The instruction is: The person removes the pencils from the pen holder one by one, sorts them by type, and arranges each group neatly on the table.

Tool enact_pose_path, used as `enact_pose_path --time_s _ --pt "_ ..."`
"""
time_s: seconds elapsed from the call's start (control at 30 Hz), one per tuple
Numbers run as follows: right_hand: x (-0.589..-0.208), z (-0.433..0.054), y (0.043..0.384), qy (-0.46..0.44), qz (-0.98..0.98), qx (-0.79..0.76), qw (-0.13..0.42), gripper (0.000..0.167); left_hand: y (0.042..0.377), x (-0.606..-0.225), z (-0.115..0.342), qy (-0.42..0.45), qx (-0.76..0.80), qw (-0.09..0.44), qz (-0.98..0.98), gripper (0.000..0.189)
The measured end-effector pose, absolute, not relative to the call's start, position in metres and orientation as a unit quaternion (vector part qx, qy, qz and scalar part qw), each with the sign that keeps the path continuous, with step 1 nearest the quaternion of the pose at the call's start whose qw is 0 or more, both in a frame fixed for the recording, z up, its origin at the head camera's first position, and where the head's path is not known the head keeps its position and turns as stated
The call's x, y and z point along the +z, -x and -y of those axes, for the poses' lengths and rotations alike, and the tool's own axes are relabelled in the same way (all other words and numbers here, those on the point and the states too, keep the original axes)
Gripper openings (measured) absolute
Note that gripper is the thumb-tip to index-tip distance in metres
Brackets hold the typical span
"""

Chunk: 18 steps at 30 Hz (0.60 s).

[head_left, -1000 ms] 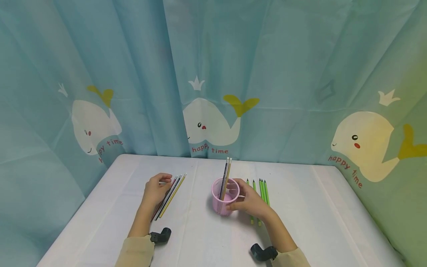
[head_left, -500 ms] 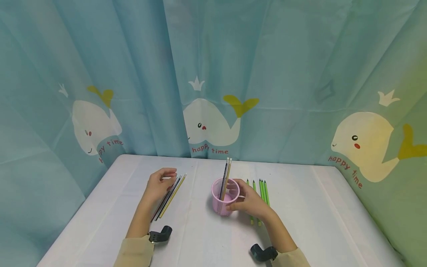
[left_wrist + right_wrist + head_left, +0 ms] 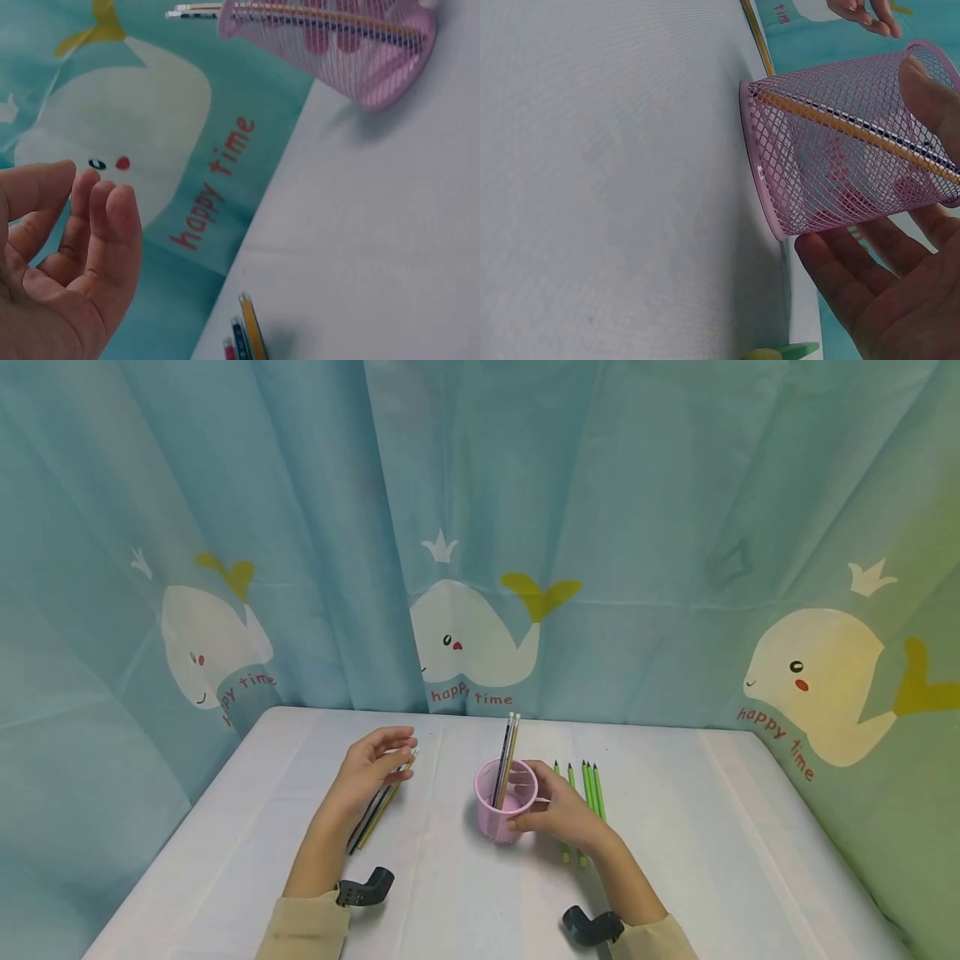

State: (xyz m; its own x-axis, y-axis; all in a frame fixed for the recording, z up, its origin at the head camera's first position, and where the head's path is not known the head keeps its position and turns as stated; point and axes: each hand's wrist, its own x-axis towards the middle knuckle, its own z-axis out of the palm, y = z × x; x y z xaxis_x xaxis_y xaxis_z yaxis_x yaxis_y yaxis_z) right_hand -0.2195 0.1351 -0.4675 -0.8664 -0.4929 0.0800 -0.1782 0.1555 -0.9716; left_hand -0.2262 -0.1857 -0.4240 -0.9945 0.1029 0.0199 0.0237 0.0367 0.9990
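A pink mesh pencil cup (image 3: pixel 493 825) stands upright mid-table with two pencils (image 3: pixel 512 739), one dark and one yellow, leaning inside. My right hand (image 3: pixel 564 817) grips the cup from its right side, thumb in front and fingers behind; the right wrist view shows the thumb (image 3: pixel 930 97) against the mesh. Over the far ends of the loose pencils (image 3: pixel 381 814) on the left hovers my left hand (image 3: pixel 367 777), fingers loosely bent and holding nothing. In the left wrist view the ends of a yellow pencil (image 3: pixel 253 326), a dark blue one and a red one lie below that hand.
Several green pencils (image 3: pixel 589 789) lie right of the cup, partly behind the right hand and forearm. The white table (image 3: pixel 442 893) ends at the back against a blue curtain (image 3: pixel 645 527) printed with whales.
My left hand has risen and shifted to the right and away from me, across the loose pencils' far ends. The right hand and the cup stay in place.
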Motion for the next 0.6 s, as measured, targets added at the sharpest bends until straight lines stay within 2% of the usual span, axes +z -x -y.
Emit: enact_pose_path --time_s 0.23,0.47,0.6 --pt "-0.468 -0.135 0.22 0.222 -0.749 -0.611 0.131 0.083 0.22 -0.416 0.172 -0.067 0.708 0.032 -0.702 0.036" --pt "-0.469 -0.136 0.22 0.227 -0.746 -0.612 0.128 0.082 0.216 -0.414 0.147 -0.079 0.77 0.014 -0.633 0.032" --pt "-0.468 -0.135 0.221 0.232 -0.748 -0.61 0.123 0.081 0.217 -0.418 0.134 -0.099 0.805 0.024 -0.584 0.036"
